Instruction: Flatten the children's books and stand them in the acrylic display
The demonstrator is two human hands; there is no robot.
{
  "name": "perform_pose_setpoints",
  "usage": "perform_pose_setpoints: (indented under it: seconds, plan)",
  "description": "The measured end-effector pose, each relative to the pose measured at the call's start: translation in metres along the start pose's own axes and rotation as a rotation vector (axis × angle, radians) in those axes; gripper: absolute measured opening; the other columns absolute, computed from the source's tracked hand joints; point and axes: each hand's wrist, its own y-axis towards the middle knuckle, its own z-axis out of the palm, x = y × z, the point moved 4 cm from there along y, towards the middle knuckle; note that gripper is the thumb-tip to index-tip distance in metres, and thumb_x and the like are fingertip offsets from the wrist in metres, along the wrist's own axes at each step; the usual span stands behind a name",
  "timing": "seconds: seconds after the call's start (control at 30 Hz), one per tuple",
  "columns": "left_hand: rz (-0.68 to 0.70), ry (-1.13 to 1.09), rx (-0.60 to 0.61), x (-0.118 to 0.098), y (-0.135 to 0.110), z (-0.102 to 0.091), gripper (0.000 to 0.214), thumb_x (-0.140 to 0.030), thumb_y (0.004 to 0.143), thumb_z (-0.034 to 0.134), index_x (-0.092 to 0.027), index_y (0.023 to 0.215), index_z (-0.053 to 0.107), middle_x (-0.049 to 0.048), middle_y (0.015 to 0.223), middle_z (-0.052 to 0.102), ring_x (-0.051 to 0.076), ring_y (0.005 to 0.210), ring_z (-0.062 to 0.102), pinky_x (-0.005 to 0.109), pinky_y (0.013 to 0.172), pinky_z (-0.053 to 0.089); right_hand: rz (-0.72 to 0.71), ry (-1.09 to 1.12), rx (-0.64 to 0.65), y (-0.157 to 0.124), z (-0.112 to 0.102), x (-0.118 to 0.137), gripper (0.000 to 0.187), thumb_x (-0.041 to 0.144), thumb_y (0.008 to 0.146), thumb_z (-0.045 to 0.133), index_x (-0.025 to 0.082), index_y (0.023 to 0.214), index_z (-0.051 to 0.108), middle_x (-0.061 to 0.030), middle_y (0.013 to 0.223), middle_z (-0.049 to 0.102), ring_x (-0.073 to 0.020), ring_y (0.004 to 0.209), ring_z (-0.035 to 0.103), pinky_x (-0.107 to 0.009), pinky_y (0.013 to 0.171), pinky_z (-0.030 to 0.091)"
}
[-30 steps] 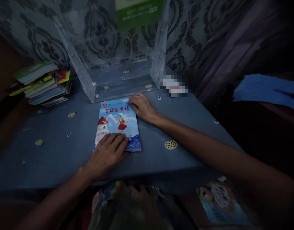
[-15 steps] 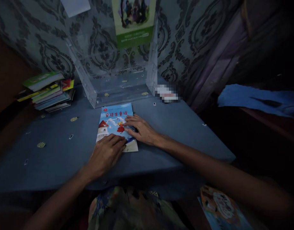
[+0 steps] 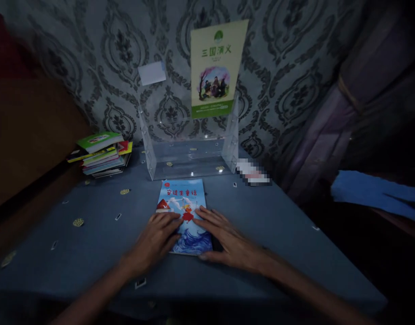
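A blue paperback book with red Chinese lettering lies flat, cover up, on the cloth-covered table. My left hand rests at its left side, fingers stretched over the cover and thumb toward the lower part. On the opposite side, my right hand is spread, with fingertips on the cover's right part and the thumb by the lower right corner. Neither hand is closed round the book. Just behind it stands a clear plastic rack. A pale green and cream book stands upright at the rack's upper right.
Several books are piled in a stack at the back left. A blurred-out pale item lies right of the rack. A white card shows at the rack's upper left. Blue cloth is off the table's right side.
My view has tilted up, showing more of the rack and its book. My left hand has shifted from the book's lower edge to its left side; my right hand has moved toward the lower right corner.
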Motion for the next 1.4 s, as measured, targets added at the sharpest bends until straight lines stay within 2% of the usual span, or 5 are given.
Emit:
perform_pose_setpoints:
  seconds: [0.33,0.53,0.7,1.13,1.4]
  plan:
    - [-0.440,-0.085,-0.063,0.088,0.043,0.010,0.049,-0.029,0.090,0.053,-0.012,0.137,0.053,0.0203,0.133,0.058,0.036,0.124,0.053,0.055,0.104,0.041,0.141,-0.322,-0.028,0.064,-0.020,-0.026,0.079,0.067,0.093,0.038,0.012,0.149,0.039,-0.0191,0.159,0.028,-0.0349,0.150,0.017,-0.059,0.120,0.019]
    - [-0.712,-1.009,-0.398,0.104,0.048,0.011,0.040,-0.019,0.079,0.065,-0.015,0.119,0.062,0.0122,0.114,0.071,0.027,0.108,0.066,0.042,0.099,0.050,0.127,-0.390,-0.161,0.084,-0.009,-0.045,0.071,0.059,0.095,0.042,0.012,0.148,0.041,-0.0187,0.159,0.029,-0.0363,0.149,0.016,-0.058,0.117,0.028]
    - [-0.984,-1.619,-0.344,0.092,0.049,0.017,0.009,-0.011,0.084,0.063,-0.010,0.092,0.067,0.0111,0.088,0.075,0.021,0.081,0.073,0.034,0.084,0.059,0.110,-0.381,-0.205,0.080,-0.006,-0.048,0.072,0.059,0.095,0.041,0.013,0.150,0.039,-0.0179,0.159,0.030,-0.0356,0.149,0.018,-0.058,0.117,0.030]
    - [-1.068,-1.775,-0.489,0.064,0.056,0.023,0.019,-0.008,0.092,0.053,-0.010,0.079,0.067,0.0067,0.070,0.073,0.016,0.059,0.070,0.029,0.070,0.062,0.184,-0.085,-0.223,0.080,-0.010,-0.038,0.083,0.069,0.093,0.034,0.011,0.152,0.034,-0.0181,0.161,0.022,-0.0319,0.151,0.013,-0.055,0.122,0.019]
    - [-0.967,-1.757,-0.467,0.074,0.065,0.023,0.004,-0.015,0.080,0.071,-0.013,0.081,0.067,0.0055,0.075,0.075,0.019,0.071,0.073,0.029,0.073,0.061,0.134,0.182,-0.432,0.080,-0.025,-0.060,0.071,0.064,0.089,0.051,0.020,0.145,0.046,-0.0135,0.153,0.042,-0.0300,0.142,0.037,-0.051,0.120,0.028]
